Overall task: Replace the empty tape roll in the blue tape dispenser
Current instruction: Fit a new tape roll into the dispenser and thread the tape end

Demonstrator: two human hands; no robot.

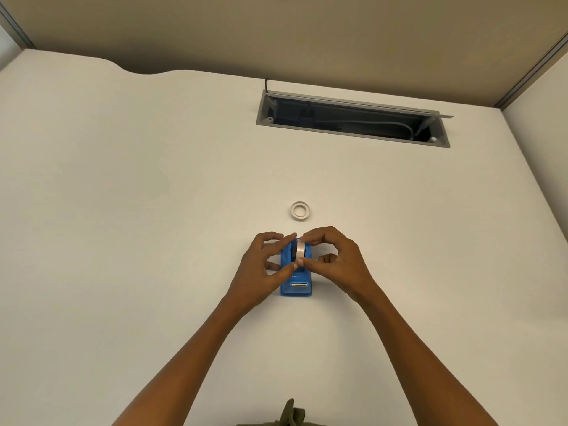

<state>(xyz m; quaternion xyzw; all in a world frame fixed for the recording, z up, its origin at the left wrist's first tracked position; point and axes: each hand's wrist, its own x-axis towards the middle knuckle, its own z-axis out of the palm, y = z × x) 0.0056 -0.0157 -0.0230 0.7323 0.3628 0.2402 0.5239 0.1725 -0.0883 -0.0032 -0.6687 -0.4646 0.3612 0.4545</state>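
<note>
The blue tape dispenser (296,285) stands on the white desk (153,210), its metal cutter facing me. A pale roll of tape (300,250) sits upright in the dispenser's cradle. My left hand (264,269) pinches the roll from the left with thumb and forefinger. My right hand (335,262) pinches it from the right in the same way. Both hands cover the dispenser's sides. A second white ring, a flat-lying roll (300,210), rests on the desk just beyond the hands; I cannot tell whether it carries tape.
An open grey cable hatch (353,119) with wires inside is set into the desk at the back right. A tan partition wall (276,35) closes off the far edge. A bit of olive cloth (290,415) shows at the bottom.
</note>
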